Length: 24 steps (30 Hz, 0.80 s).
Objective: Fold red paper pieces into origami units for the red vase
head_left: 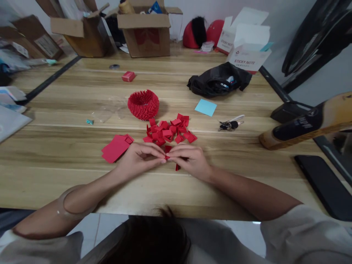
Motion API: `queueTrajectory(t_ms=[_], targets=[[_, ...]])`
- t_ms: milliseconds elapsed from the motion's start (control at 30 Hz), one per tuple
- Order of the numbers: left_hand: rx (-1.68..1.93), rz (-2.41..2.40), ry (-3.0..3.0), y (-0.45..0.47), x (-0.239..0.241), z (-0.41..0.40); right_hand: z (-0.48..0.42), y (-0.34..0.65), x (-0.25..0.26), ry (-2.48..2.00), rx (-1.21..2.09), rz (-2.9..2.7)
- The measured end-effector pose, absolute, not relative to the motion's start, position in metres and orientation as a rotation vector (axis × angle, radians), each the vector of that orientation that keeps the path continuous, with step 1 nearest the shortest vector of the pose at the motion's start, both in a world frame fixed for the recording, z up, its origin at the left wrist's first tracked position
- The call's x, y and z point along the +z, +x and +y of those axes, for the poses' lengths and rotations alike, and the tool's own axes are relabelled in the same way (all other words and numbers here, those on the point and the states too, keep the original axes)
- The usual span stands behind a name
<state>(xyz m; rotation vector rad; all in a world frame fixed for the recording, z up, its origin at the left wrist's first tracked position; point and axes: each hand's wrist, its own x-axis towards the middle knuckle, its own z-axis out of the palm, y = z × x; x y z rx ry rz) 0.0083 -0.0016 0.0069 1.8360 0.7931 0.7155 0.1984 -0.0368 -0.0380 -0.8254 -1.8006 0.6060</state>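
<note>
Between the fingertips of my left hand point(143, 156) and my right hand point(191, 159) is a small folded red paper piece point(167, 157), pinched by both. Just beyond my fingers lies a loose pile of folded red paper pieces point(167, 135). Flat red paper sheets point(114, 148) are stacked left of my left hand. A round red bowl point(143, 105) built from many folded paper pieces stands behind the pile. One more red piece point(177, 167) lies under my right fingers. My fingers partly hide the piece I hold.
A blue paper sheet point(206, 107), keys point(231, 124) and a black plastic bag point(220, 79) lie at the right. A bottle point(299, 126) and a phone point(324, 185) are near the right edge. Cardboard boxes point(148, 38) stand at the back, with a small red packet point(128, 76) before them.
</note>
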Motion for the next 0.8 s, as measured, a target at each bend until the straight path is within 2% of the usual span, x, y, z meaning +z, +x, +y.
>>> queueTrajectory(t_ms=[200, 433, 800], targets=[[0.682, 0.799, 1.603, 0.0047, 0.0073, 0.0006, -0.0398, 0.197, -0.0321, -0.929, 0.551, -1.697], [0.619, 0.837, 1.345, 0.0061, 0.0041, -0.0007, -0.0414, 0.1975, -0.0367, -0.847, 0.741, -1.647], [0.586, 0.866, 1.318, 0.0071, 0.0022, -0.0012, -0.0413, 0.2008, -0.04, -0.815, 0.737, -1.741]])
